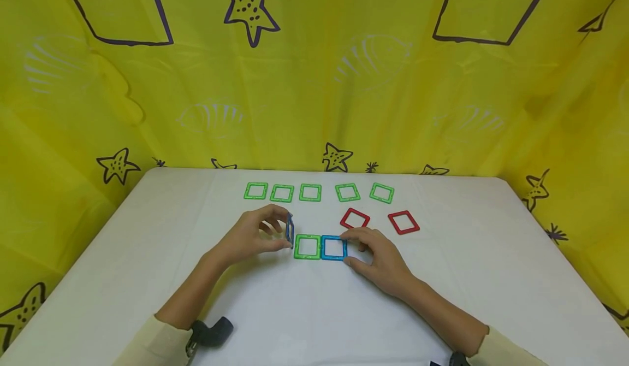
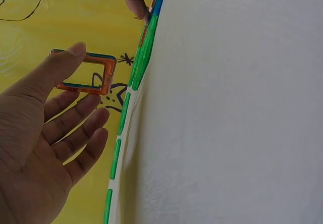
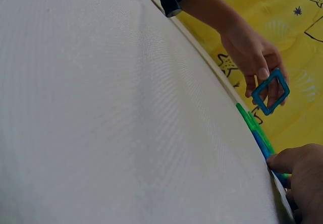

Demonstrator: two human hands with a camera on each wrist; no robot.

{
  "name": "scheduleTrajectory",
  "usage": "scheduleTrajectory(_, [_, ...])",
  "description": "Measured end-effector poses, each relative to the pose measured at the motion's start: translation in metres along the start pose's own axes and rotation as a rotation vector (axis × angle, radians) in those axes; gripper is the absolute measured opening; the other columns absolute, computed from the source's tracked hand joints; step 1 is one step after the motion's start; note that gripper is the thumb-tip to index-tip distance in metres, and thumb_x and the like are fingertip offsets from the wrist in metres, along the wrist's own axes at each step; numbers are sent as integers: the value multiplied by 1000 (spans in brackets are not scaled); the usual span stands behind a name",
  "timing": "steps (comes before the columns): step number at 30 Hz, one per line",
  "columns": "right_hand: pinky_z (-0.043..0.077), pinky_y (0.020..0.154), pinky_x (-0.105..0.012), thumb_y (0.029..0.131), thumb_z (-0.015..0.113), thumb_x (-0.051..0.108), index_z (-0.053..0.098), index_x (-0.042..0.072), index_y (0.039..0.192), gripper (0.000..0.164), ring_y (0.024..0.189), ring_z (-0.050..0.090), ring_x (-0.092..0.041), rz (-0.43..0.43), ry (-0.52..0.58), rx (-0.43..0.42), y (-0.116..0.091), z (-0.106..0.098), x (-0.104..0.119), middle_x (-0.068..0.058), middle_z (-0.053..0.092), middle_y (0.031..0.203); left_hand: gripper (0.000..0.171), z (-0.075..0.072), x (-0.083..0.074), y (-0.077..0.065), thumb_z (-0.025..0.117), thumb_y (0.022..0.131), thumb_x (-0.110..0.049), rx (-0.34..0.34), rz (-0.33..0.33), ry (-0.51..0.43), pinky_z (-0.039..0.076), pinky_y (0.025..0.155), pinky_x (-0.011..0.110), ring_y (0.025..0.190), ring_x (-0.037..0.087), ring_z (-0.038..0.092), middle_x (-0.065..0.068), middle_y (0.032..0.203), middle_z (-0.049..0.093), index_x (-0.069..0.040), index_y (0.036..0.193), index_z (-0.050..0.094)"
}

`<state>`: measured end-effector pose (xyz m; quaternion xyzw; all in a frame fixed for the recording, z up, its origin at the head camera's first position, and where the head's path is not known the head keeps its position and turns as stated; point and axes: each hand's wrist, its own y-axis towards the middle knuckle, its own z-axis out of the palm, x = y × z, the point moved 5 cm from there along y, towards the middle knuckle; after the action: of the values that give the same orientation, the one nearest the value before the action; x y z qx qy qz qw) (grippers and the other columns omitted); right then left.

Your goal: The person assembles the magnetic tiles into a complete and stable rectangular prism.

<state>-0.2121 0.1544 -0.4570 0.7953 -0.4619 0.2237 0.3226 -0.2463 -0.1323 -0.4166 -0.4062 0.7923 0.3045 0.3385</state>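
Observation:
My left hand [image 1: 251,235] pinches an upright square magnetic tile [image 1: 290,232] between thumb and fingers, just left of a flat green magnetic tile [image 1: 307,257]. The held piece shows an orange face with a blue edge in the left wrist view and a blue face in the right wrist view. Edge to edge with the green tile, a blue magnetic tile [image 1: 333,258] lies on the white table. Thumb and fingertips of my right hand [image 1: 380,259] pinch its right side. In the right wrist view, that hand partly covers the blue tile.
Several green tiles [image 1: 255,197] form a loose row toward the table's far side. Two red tiles [image 1: 397,213] lie beyond the right hand, the nearer one close to its fingers. A yellow patterned curtain [image 1: 304,82] hangs behind the white table [image 1: 295,317].

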Motion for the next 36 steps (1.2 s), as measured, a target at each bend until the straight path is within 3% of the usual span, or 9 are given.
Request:
scheduleTrajectory(19, [51,83,-31,88,86,13,72,21,130,45,95,55,-12,6,-9,0,-1,-2,2,12,67,121,47,16,1,1,91,83,-17,62,-32,18,56,89,37,95,20,66,-3,114,70,-10,124,67])
scheduleTrajectory(31, [51,84,-31,88,87,14,72,20,131,45,96,55,-13,28,-13,9,1,-2,5,11,67,123,48,24,4,0,87,86,-15,65,-32,20,54,91,36,100,18,63,-3,118,71,-10,128,64])
scheduleTrajectory(36, [50,83,-31,88,87,14,72,19,132,47,96,54,-14,50,-16,13,0,-3,5,10,65,115,52,29,6,0,88,85,-13,53,-8,39,53,88,35,100,17,62,-2,119,71,-12,128,61])
